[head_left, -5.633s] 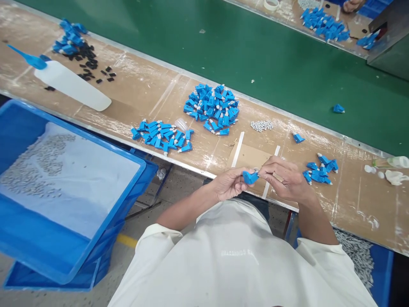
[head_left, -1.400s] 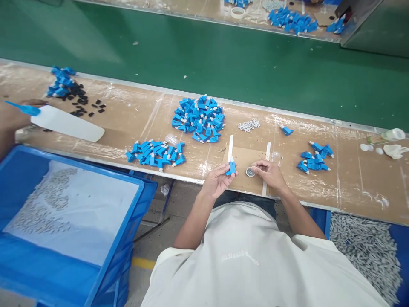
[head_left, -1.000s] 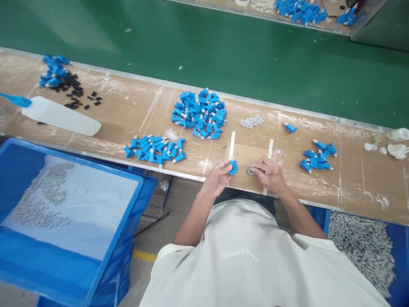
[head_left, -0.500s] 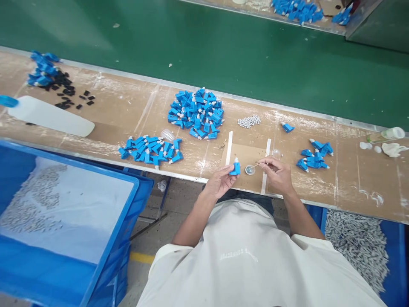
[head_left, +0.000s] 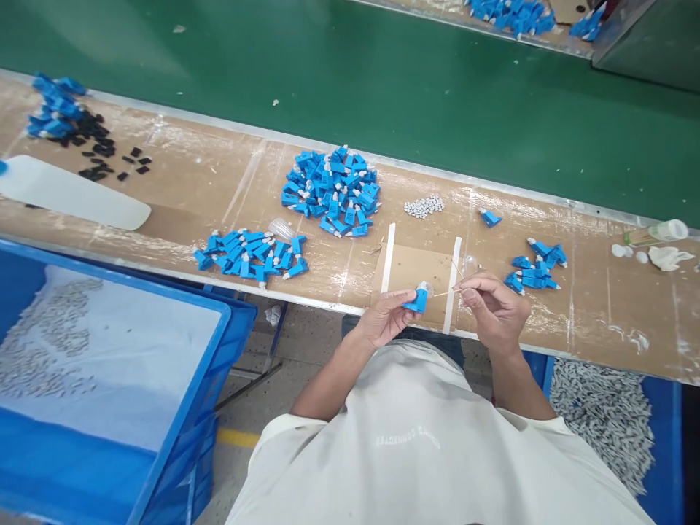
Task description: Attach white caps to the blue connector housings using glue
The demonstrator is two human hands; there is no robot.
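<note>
My left hand pinches a small blue plastic part with a whitish tip, held above the bench's front edge. A thin wooden stick is between the fingertips of my right hand. Its free end points left and reaches close to the blue part; whether it touches is too small to tell. A second thin line, perhaps another stick, shows above my right fingertips. The small clear cup is mostly hidden behind the blue part.
Blue parts lie in a large pile, a smaller pile and a group. Small grey pieces sit behind the taped cardboard. A white bottle lies left. Blue bins stand below the bench.
The stick has come out of the small cup and its end is now near the blue part. My left hand moved right and tilted the part; my right hand shifted right.
</note>
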